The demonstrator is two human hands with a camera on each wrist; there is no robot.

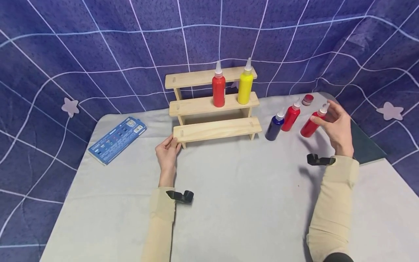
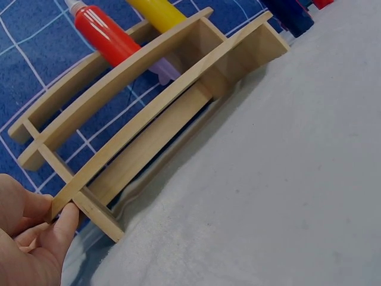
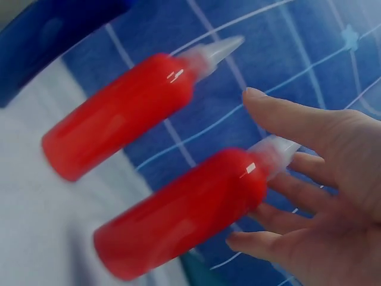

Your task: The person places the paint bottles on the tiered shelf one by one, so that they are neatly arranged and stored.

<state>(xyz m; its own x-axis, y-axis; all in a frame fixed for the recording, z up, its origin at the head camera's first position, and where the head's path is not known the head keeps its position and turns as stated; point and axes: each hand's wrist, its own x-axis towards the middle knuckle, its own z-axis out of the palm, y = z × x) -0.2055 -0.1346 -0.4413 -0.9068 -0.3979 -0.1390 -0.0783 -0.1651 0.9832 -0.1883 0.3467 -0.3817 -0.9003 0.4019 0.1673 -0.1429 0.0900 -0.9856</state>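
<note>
A three-tier wooden display stand (image 1: pixel 216 130) stands at the back of the table. My left hand (image 1: pixel 167 151) pinches the left end of its lowest board, thumb and fingers at the corner in the left wrist view. On the middle tier stand a red squeeze bottle (image 1: pixel 219 91) and a yellow squeeze bottle (image 1: pixel 245 87). To the right, my right hand (image 1: pixel 338 125) reaches around another red squeeze bottle (image 3: pixel 178 217). Its fingers lie behind the neck, and the thumb stands apart from the bottle. A further red bottle (image 1: pixel 290 118) and a dark blue bottle (image 1: pixel 274 127) stand just left of it.
A blue printed box (image 1: pixel 118 140) lies on the table's left. Behind the bottles sits a small red-lidded jar (image 1: pixel 307 99). A dark green flat thing (image 1: pixel 368 143) lies at the right edge. Purple grid-patterned cloth (image 1: pixel 131 47) hangs behind the grey-white tabletop (image 1: pixel 235 196).
</note>
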